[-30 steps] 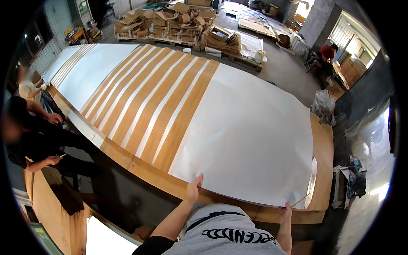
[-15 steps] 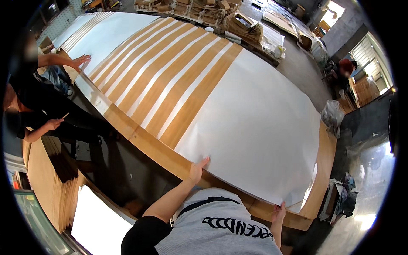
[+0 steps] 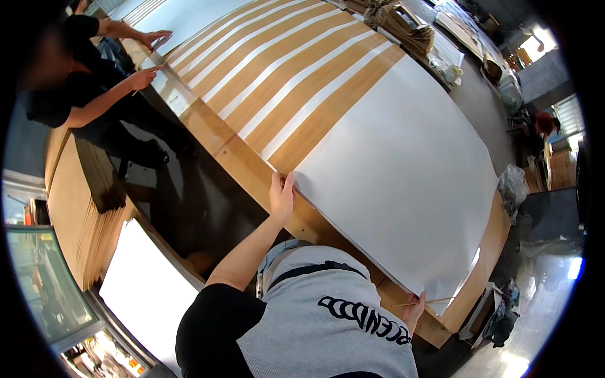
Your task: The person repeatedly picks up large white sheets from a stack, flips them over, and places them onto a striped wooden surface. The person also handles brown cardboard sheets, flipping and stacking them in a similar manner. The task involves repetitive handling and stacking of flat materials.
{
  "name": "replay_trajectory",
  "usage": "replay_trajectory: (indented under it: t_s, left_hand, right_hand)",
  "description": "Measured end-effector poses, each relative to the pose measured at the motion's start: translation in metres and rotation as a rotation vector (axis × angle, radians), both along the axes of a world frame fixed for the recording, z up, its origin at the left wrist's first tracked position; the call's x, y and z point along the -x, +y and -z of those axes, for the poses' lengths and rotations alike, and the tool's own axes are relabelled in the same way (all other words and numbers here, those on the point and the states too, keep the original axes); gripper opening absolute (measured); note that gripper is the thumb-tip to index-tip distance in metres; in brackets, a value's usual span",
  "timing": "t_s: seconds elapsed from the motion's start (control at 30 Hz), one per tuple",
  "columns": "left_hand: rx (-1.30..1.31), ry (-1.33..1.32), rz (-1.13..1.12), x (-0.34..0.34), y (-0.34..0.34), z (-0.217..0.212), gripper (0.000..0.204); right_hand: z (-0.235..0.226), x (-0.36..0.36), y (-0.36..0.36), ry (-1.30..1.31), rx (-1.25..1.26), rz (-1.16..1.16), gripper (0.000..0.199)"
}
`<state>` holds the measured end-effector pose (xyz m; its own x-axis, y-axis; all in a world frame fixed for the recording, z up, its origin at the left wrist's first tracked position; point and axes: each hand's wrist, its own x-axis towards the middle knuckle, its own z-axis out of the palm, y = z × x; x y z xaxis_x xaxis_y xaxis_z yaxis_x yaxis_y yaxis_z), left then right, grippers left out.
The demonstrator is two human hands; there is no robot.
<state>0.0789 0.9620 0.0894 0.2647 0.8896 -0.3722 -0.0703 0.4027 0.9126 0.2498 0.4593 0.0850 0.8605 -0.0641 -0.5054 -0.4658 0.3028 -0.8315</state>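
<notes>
Across the long tan wooden table (image 3: pixel 236 159) lies a big smooth white sheet (image 3: pixel 403 170); left hand (image 3: pixel 282 196) at its near-left corner, pinching or not, can't tell; right hand (image 3: pixel 413 307), forearm hidden behind the grey-and-black shirt (image 3: pixel 302 309), clasps a thin tan stick (image 3: pixel 442 299) at the near edge

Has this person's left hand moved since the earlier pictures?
Yes, leftward along the near edge of the table: the left hand is now where the white sheet meets a brown strip; earlier it was farther right.
</notes>
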Motion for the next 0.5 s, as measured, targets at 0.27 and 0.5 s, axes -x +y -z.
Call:
replay_trajectory:
  t_s: [0.27,0.5]
  left_hand:
    - [0.007,0.074,-0.052,0.001,0.010,0.010,0.021]
    - [0.067,0.047,-0.054,-0.002,0.013,0.009,0.022]
  right_hand:
    - [0.007,-0.001,-0.007,-0.037,0.051,-0.024,0.028]
    - [-0.001,0.003,0.003,-0.004,-0.041,-0.065,0.029]
